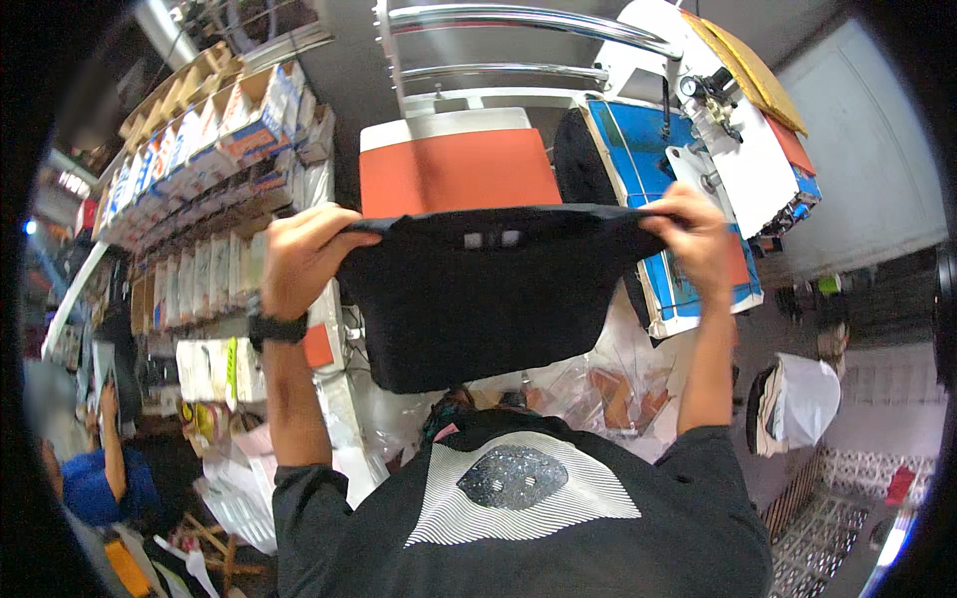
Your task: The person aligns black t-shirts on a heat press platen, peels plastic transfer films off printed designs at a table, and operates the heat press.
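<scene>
A black T-shirt [478,299] hangs stretched between my two hands, its collar edge up and small pale labels showing inside the neck. My left hand [304,249] pinches one shoulder of it, and a dark watch sits on that wrist. The other shoulder is gripped by my right hand [693,234], slightly blurred. Just behind the shirt's upper edge lies an orange pad [459,169] on a white-edged platen; the shirt hides its near side. I cannot tell whether the cloth touches the pad.
Chrome rails [528,20] cross above the pad. To the right stands a machine with a pressure gauge [690,88] and a blue panel [643,149]. Open cardboard boxes [239,115] fill shelves at left. A person in blue [110,488] works at far left. Clear plastic [598,399] lies below.
</scene>
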Demonstrator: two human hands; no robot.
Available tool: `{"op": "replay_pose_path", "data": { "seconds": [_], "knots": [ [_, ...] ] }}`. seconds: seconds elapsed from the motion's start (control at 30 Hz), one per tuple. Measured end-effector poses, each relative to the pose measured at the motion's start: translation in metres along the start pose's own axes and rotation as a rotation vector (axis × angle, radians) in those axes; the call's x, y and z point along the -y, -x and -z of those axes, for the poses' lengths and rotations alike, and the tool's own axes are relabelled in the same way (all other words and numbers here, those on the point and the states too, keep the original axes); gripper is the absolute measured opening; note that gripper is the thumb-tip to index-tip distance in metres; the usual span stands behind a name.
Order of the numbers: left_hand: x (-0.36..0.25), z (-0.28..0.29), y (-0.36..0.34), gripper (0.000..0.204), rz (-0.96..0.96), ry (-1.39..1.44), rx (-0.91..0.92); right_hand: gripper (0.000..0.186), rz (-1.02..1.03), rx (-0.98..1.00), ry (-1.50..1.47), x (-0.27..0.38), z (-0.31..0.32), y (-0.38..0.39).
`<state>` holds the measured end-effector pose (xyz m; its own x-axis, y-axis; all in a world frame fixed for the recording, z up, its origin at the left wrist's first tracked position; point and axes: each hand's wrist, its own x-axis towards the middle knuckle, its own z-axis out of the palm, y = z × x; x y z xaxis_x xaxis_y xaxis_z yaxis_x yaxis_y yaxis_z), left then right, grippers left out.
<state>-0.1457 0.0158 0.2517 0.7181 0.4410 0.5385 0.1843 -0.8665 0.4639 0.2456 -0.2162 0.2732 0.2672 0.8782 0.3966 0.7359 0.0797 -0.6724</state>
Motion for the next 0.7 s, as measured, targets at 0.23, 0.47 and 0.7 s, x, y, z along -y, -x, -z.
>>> {"op": "replay_pose_path", "data": {
  "seconds": [0.23, 0.47, 0.7],
  "knots": [
    [-0.072, 0.063, 0.086, 0.022, 0.269, -0.146, 0.034, 0.028, -0.008, 0.165, 0.067, -0.001, 0.067, 0.045],
    [-0.129, 0.049, 0.094, 0.007, 0.282, -0.394, -0.665, 0.032, 0.213, -0.069, -0.083, 0.001, 0.061, 0.065],
    [-0.126, -0.015, 0.122, 0.037, 0.428, -0.644, -1.203, 0.023, 0.021, -0.606, -0.158, -0.005, 0.026, 0.081]
  ]
}}
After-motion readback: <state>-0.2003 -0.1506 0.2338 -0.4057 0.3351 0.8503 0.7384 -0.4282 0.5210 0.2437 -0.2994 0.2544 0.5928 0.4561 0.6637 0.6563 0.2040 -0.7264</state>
